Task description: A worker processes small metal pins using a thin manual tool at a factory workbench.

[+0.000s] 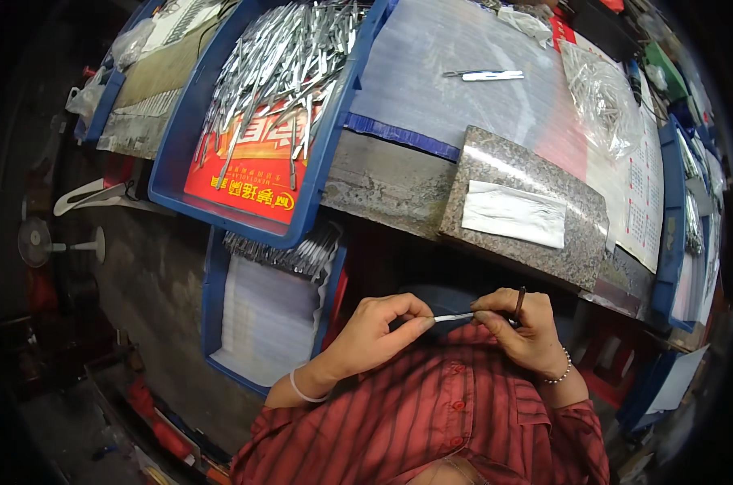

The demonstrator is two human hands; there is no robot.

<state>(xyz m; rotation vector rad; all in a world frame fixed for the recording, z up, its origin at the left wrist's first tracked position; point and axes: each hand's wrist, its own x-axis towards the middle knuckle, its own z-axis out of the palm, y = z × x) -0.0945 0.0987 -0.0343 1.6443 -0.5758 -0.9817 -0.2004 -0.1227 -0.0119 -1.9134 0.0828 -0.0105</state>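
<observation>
A slim silvery metal piece (454, 318) spans the gap between my two hands, in front of my red striped shirt. My left hand (376, 333) pinches one end between thumb and fingers. At the other end, my right hand (522, 325) has its thumb and fingertips closed on the piece. A thin dark rod (519, 302) also sticks up from between the right fingers; its kind I cannot tell. Beyond my hands, a folded white cloth (515, 214) lies on a speckled stone slab (496, 153) at the bench edge.
A blue tray (166, 174) heaped with slender metal pieces (290, 61) juts over the bench edge. Below it stands another blue tray (213, 323) with more pieces. Two or so slim pieces (492, 75) lie on the plastic-covered bench (431, 48). A clear plastic bag (601, 101) is at right.
</observation>
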